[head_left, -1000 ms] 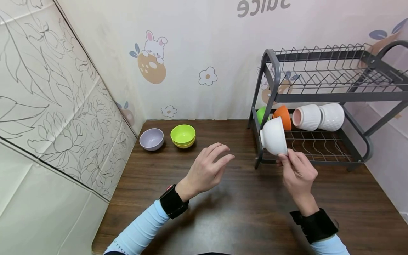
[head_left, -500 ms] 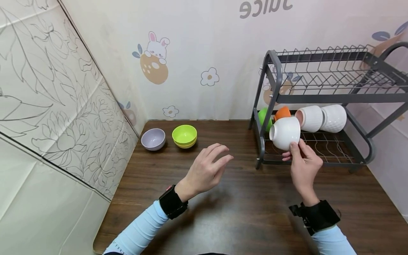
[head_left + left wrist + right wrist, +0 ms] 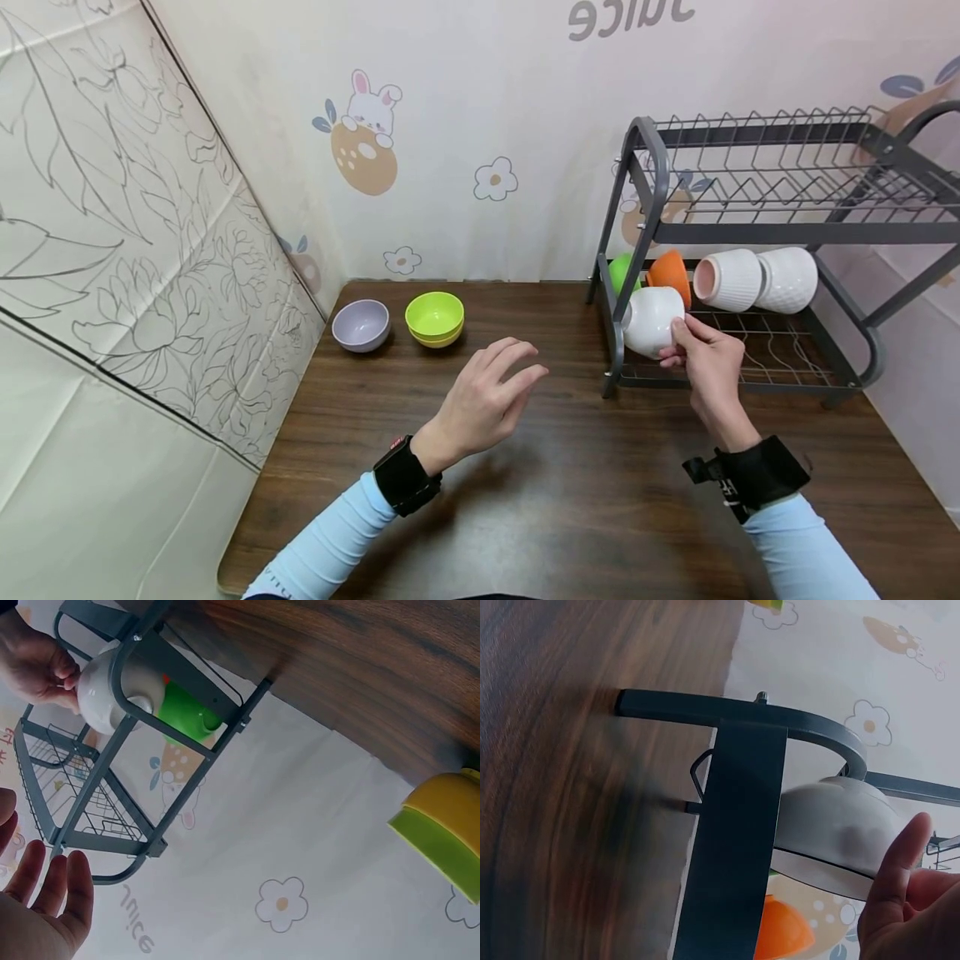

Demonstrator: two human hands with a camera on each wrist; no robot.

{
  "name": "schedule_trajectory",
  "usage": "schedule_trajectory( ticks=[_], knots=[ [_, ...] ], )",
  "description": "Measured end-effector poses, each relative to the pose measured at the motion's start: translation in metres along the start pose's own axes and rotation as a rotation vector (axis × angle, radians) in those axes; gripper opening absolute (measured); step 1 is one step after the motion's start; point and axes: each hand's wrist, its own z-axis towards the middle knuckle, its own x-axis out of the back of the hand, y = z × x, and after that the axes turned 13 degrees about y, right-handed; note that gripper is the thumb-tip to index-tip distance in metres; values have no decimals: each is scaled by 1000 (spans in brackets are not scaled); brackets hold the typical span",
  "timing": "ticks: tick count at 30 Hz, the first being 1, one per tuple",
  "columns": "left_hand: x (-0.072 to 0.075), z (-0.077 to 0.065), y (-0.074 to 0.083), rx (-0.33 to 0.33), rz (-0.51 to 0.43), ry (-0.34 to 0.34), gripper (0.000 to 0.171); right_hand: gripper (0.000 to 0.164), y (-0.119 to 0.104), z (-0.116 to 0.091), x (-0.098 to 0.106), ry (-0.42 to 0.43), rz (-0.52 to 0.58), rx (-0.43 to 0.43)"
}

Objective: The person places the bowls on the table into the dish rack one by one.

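A white bowl lies tipped on its side at the front left of the dish rack's lower tier, its foot toward the left. My right hand pinches its rim between thumb and fingers; the right wrist view shows the thumb against the bowl. Behind it stand an orange bowl and a green bowl, partly hidden. Over the table's middle hovers my left hand, fingers loosely bent and holding nothing, left of the rack.
The two-tier dark grey dish rack stands at the right by the wall. Two white textured cups lie on its lower tier. At the back left of the table sit a lavender bowl and a lime bowl stacked on a yellow one.
My right hand first drew the white bowl rightward, then moved it back left and lower into the rack's lower tier. The left hand has hardly moved.
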Motion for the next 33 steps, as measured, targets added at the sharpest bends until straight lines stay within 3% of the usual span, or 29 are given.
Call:
schedule_trajectory(
  ticks=[6,13,18,33],
  knots=[
    [1,0,1,12,-4,-18,27,61,-4,11,0,-52,-87,-76],
    [3,-1,2,26,-1,-33,26,61,-7,19,1,-110,-189,-93],
    [2,-2,2,18,-1,-31,26,60,-8,21,2,-168,-218,-70],
    [0,-2,2,3,-2,-19,23,58,-15,23,-5,-180,-438,50]
  ],
)
